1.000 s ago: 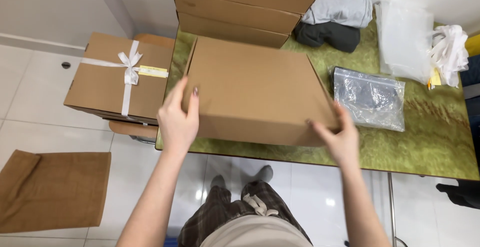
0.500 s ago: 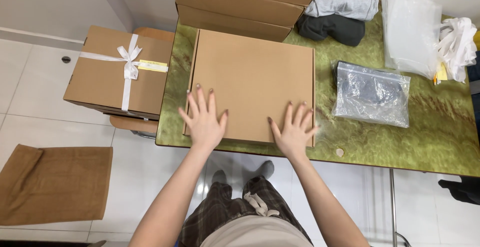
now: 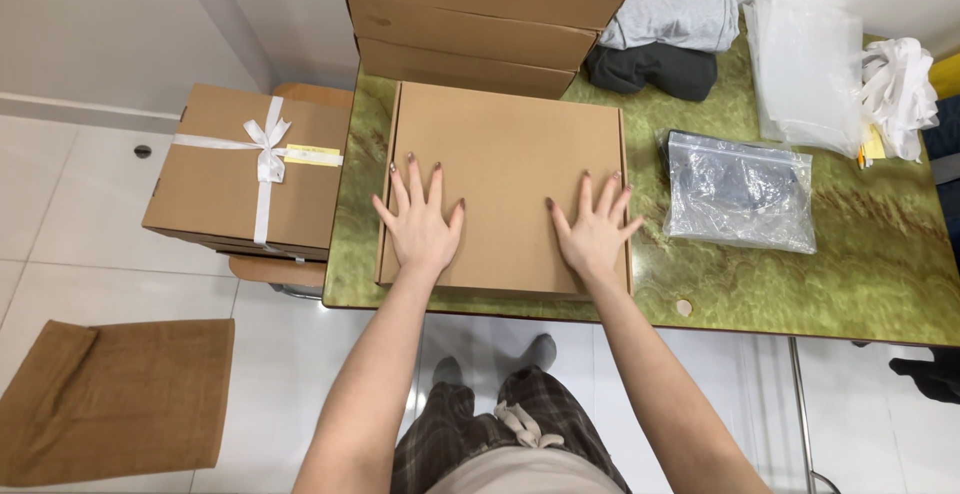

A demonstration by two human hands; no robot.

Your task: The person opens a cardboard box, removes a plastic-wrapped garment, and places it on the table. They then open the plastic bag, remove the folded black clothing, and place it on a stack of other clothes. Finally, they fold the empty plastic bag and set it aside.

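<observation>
Far left: brown mat [image 3: 115, 399] flat on the white tiled floor [image 3: 60, 214], open floor all round it; next right, a ribboned brown box [image 3: 245, 169] on a wooden stool [image 3: 275, 272], just beside the bench's left edge; green marbled bench [image 3: 800, 294] runs right from there, near edge bare apart from a small round disc [image 3: 684, 307].

Flat cardboard box [image 3: 505, 179] lies at the bench's left end, its near edge almost flush with the bench edge; left hand [image 3: 422, 226] pressed flat on its lid, fingers spread, grip open, holding nothing; right hand [image 3: 592, 231] the same, near the box's right edge.

Behind the box: stack of cardboard boxes [image 3: 480, 14] close against its far edge; grey and dark folded clothes [image 3: 665, 39] right of the stack; clear bag with dark contents [image 3: 740, 189] just right of the box, a narrow strip of bare bench between; clear plastic sheets [image 3: 805, 64] and a white bundle [image 3: 900, 89] at far right.

Versus half a second ago: box and hands much the same, palms still flat on the lid; a second ago both hands gripped the box's sides with it raised at an angle.
</observation>
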